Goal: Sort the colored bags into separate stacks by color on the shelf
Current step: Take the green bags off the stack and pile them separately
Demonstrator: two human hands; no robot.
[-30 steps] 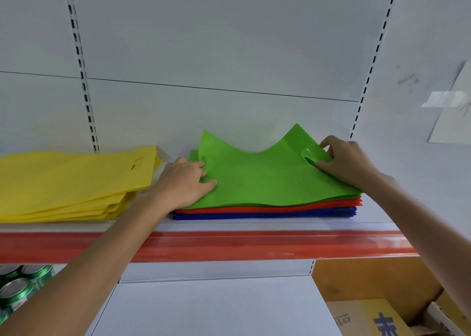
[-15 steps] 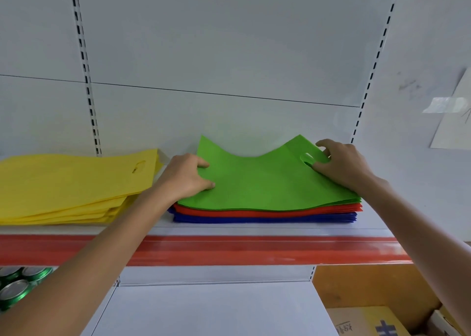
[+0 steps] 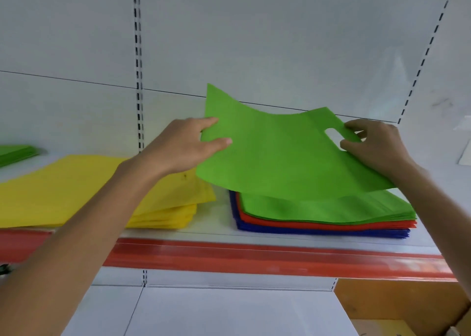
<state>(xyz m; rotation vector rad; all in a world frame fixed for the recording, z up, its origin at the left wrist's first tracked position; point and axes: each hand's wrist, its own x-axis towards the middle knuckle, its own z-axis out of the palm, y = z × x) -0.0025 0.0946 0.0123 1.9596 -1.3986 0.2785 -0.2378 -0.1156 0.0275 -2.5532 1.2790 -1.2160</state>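
Note:
A green bag (image 3: 280, 155) hangs in the air above a mixed stack. My left hand (image 3: 188, 144) pinches its left edge and my right hand (image 3: 374, 144) pinches its right edge by the handle cut-out. The mixed stack (image 3: 326, 216) below it shows green bags on top, then red, then blue at the bottom. To the left lies a yellow stack (image 3: 76, 190). A small green stack (image 3: 15, 153) shows at the far left edge, partly cut off. All stacks rest on the white shelf (image 3: 209, 230).
The shelf has a red front strip (image 3: 254, 259) and a white back panel with slotted uprights (image 3: 137, 68). A cardboard box (image 3: 397, 307) sits below at the lower right. A white paper (image 3: 465, 155) hangs on the wall at the right.
Both hands have lifted the top green bag off the mixed stack and carry it up and slightly left. The view has shifted, and a green stack has come into sight at far left.

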